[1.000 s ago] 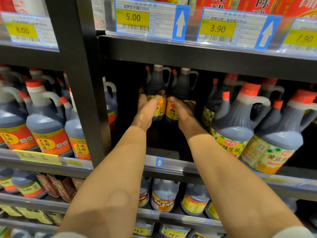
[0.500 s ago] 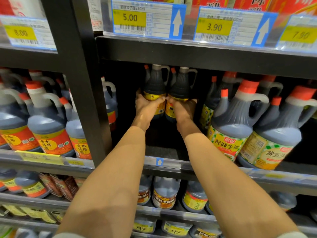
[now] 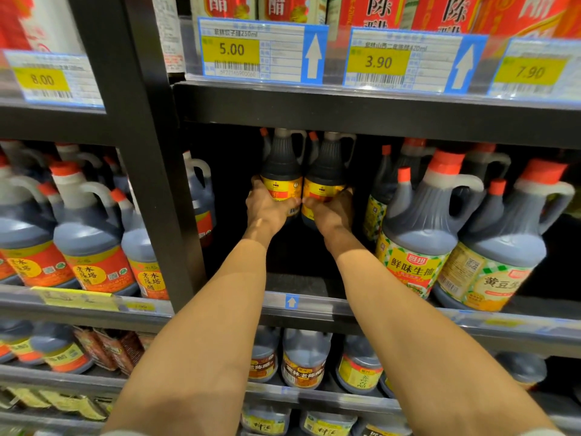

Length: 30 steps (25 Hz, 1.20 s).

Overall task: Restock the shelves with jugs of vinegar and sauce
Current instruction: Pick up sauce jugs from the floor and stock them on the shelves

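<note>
Head view: two dark, yellow-labelled jugs [image 3: 301, 180] side by side.

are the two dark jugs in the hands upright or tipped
Upright. The left jug and right jug stand side by side with necks pointing straight up, the left hand and right hand gripping their labelled bodies.

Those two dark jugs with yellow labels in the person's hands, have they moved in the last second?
Yes. The two jugs have gone slightly up and back into the shelf: their caps now sit right under the upper shelf edge.
</note>
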Each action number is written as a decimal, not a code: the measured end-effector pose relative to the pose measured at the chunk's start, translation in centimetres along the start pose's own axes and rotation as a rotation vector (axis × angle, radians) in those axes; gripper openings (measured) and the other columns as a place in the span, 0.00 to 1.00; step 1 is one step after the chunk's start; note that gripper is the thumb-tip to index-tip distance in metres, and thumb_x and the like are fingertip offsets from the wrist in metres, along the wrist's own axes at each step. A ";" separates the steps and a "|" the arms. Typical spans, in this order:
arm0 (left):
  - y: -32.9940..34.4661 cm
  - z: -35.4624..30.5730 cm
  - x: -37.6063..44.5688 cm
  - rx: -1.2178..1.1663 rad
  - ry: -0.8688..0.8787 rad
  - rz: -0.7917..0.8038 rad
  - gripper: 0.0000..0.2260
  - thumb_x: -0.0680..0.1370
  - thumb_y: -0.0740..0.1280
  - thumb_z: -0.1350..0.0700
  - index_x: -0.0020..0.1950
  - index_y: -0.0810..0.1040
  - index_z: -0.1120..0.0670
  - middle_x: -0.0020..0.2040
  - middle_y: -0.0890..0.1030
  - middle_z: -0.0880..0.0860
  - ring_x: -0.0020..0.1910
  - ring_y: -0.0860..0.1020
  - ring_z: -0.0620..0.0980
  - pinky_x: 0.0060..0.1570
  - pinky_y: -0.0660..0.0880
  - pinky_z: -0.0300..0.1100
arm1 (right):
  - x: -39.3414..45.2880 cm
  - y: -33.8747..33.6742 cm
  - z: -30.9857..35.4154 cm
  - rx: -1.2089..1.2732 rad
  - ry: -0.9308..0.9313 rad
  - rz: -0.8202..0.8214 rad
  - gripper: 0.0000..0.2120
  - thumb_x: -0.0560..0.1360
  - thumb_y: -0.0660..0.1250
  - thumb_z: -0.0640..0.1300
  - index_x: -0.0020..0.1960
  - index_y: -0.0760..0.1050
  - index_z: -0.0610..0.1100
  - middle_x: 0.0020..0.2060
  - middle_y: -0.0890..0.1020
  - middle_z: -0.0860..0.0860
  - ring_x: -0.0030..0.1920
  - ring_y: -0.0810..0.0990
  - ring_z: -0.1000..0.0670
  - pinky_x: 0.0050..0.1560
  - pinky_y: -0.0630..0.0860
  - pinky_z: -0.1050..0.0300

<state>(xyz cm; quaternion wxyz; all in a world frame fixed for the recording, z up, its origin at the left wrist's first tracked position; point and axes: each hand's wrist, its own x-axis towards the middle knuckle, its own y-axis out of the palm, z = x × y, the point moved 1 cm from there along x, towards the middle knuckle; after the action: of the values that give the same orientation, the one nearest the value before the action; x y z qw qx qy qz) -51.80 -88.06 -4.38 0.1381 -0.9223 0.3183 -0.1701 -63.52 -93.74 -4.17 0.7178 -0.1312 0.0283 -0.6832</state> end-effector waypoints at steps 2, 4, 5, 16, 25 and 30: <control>-0.1 0.1 -0.1 0.018 0.000 -0.007 0.39 0.69 0.82 0.52 0.74 0.66 0.58 0.68 0.77 0.60 0.68 0.76 0.60 0.66 0.75 0.52 | 0.1 -0.1 0.0 0.000 -0.001 0.002 0.42 0.71 0.80 0.45 0.78 0.61 0.40 0.73 0.74 0.41 0.73 0.74 0.40 0.69 0.70 0.51; -0.2 0.2 -0.2 0.026 0.000 -0.011 0.40 0.69 0.82 0.52 0.75 0.66 0.58 0.69 0.76 0.60 0.69 0.75 0.60 0.67 0.75 0.53 | 0.0 -0.2 0.0 0.009 0.006 0.011 0.42 0.71 0.80 0.45 0.78 0.61 0.40 0.73 0.74 0.42 0.73 0.74 0.41 0.67 0.70 0.53; -0.2 0.2 -0.2 0.022 0.001 -0.012 0.40 0.69 0.82 0.52 0.75 0.66 0.58 0.69 0.76 0.59 0.69 0.75 0.60 0.67 0.74 0.54 | -0.1 -0.2 0.0 0.020 0.007 0.015 0.42 0.71 0.80 0.44 0.78 0.61 0.41 0.73 0.74 0.42 0.73 0.74 0.41 0.65 0.70 0.54; -0.2 0.5 -0.3 0.015 0.028 -0.008 0.40 0.69 0.82 0.53 0.74 0.65 0.59 0.68 0.76 0.60 0.67 0.76 0.61 0.66 0.75 0.53 | 0.0 -0.5 -0.1 0.073 0.019 0.013 0.38 0.70 0.80 0.41 0.75 0.67 0.43 0.70 0.78 0.43 0.70 0.76 0.41 0.67 0.74 0.49; 0.0 0.6 0.0 -0.055 -0.002 0.010 0.40 0.70 0.82 0.55 0.75 0.65 0.57 0.68 0.76 0.59 0.68 0.76 0.59 0.67 0.75 0.53 | 0.0 -0.3 -0.5 0.102 0.014 0.059 0.45 0.72 0.79 0.42 0.81 0.58 0.43 0.75 0.72 0.43 0.75 0.71 0.41 0.73 0.70 0.46; 0.0 0.6 -0.1 -0.061 -0.006 0.018 0.40 0.70 0.82 0.55 0.76 0.64 0.57 0.69 0.75 0.59 0.69 0.75 0.59 0.68 0.74 0.53 | 0.0 -0.3 -0.6 0.118 0.016 0.087 0.47 0.73 0.79 0.43 0.83 0.53 0.44 0.78 0.68 0.44 0.77 0.67 0.41 0.76 0.67 0.45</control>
<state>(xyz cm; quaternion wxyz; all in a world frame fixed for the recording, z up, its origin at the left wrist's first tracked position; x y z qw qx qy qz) -51.60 -87.90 -4.93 0.1124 -0.9237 0.3313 -0.1564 -63.93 -93.85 -4.72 0.7530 -0.0818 -0.0008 -0.6529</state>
